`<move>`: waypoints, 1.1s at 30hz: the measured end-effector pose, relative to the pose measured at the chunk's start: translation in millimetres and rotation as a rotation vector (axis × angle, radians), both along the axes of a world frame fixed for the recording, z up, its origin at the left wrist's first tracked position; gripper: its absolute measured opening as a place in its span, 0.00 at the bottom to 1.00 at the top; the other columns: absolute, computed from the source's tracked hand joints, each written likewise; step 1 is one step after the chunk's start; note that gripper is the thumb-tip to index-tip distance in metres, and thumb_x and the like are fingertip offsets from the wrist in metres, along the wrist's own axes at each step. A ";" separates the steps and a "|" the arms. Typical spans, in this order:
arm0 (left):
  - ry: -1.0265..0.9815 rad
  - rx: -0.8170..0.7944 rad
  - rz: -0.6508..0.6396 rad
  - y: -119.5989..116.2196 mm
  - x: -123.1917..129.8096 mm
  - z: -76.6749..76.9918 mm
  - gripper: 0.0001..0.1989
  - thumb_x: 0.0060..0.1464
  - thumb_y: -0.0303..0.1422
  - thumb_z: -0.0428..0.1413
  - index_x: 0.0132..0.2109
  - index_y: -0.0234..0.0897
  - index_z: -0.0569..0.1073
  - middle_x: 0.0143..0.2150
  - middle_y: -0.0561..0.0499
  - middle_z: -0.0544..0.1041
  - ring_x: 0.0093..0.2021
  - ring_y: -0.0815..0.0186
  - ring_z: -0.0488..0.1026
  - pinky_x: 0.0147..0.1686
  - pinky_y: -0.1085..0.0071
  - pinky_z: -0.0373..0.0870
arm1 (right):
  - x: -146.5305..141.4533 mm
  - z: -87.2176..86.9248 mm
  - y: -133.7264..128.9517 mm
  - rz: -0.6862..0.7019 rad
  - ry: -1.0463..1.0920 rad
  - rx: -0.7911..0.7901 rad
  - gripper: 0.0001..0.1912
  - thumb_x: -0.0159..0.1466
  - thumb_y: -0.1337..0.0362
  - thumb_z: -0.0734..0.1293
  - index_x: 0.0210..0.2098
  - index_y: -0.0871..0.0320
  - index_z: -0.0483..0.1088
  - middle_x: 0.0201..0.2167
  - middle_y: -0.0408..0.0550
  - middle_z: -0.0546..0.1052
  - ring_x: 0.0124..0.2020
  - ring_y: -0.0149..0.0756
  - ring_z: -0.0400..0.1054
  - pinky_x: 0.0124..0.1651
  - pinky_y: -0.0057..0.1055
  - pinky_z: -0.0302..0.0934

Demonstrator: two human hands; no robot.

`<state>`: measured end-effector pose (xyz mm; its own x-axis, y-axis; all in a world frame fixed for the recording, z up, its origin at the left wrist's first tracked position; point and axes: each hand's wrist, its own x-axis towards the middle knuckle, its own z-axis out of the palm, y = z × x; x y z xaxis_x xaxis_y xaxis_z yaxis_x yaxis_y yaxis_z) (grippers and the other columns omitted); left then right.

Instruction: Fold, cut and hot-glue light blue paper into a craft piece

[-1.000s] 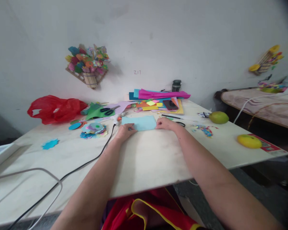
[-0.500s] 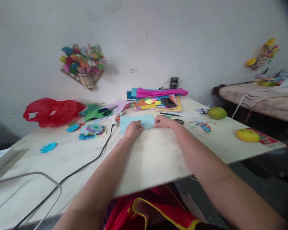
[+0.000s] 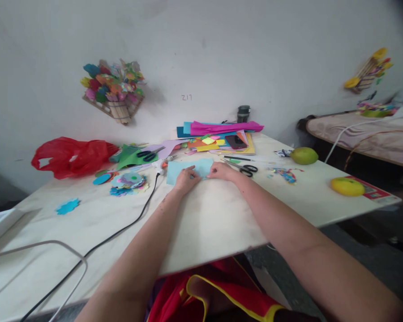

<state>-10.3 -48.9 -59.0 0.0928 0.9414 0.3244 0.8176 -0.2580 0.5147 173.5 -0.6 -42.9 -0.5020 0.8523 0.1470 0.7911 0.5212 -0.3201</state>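
Note:
A light blue sheet of paper (image 3: pixel 204 166) lies on the table in front of me, under both hands. My left hand (image 3: pixel 187 179) rests on its lower middle, thumb and forefinger apart, pressing it down. At the sheet's right end, my right hand (image 3: pixel 220 171) is closed, with its fingertips pinching the lower right edge. Just right of that hand lie black-handled scissors (image 3: pixel 248 170), blades partly behind the hand. A dark pencil-like stick (image 3: pixel 239 158) lies beyond them. Left of the sheet is a white glue gun (image 3: pixel 159 167) with a black cord.
Flower-shaped paper cutouts (image 3: pixel 129 182) are piled on the left, near a red plastic bag (image 3: pixel 74 154). A second pair of scissors (image 3: pixel 149 155) lies on green paper. Coloured sheets and a phone (image 3: pixel 235 141) are at the back. Two mango-like fruits (image 3: pixel 347 186) sit right.
My right hand has slid slightly left along the paper, uncovering more of the scissors beside it. My left hand stays nearly where it was on the sheet.

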 end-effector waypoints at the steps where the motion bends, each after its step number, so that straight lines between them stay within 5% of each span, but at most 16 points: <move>1: 0.000 -0.001 -0.001 0.6 -0.4 -0.6 0.06 0.45 0.34 0.56 0.27 0.36 0.75 0.56 0.47 0.67 0.53 0.60 0.65 0.52 0.66 0.61 | 0.0 0.0 0.2 -0.011 -0.006 -0.015 0.11 0.53 0.55 0.66 0.27 0.56 0.71 0.35 0.44 0.75 0.35 0.32 0.66 0.34 0.23 0.55; 19: 0.034 0.002 0.049 -1.9 3.5 1.2 0.05 0.42 0.34 0.58 0.27 0.37 0.73 0.54 0.45 0.69 0.55 0.56 0.61 0.53 0.65 0.59 | -3.2 12.6 -11.1 -0.063 -0.051 -0.107 0.11 0.54 0.55 0.65 0.27 0.57 0.71 0.33 0.44 0.75 0.34 0.32 0.66 0.34 0.25 0.53; 24: 0.013 0.031 0.044 1.3 1.3 -3.9 0.09 0.41 0.34 0.59 0.33 0.37 0.73 0.53 0.44 0.69 0.55 0.55 0.61 0.52 0.63 0.60 | -2.9 11.6 -11.3 -0.073 -0.033 -0.111 0.10 0.53 0.56 0.66 0.27 0.57 0.71 0.32 0.44 0.75 0.33 0.33 0.67 0.33 0.26 0.53; 33: -0.030 0.111 -0.055 2.0 0.9 -5.2 0.10 0.42 0.26 0.56 0.35 0.40 0.75 0.51 0.50 0.71 0.58 0.55 0.57 0.56 0.59 0.55 | -6.8 6.3 -4.6 0.050 0.108 0.069 0.08 0.58 0.64 0.63 0.33 0.57 0.74 0.36 0.48 0.75 0.40 0.35 0.65 0.41 0.27 0.53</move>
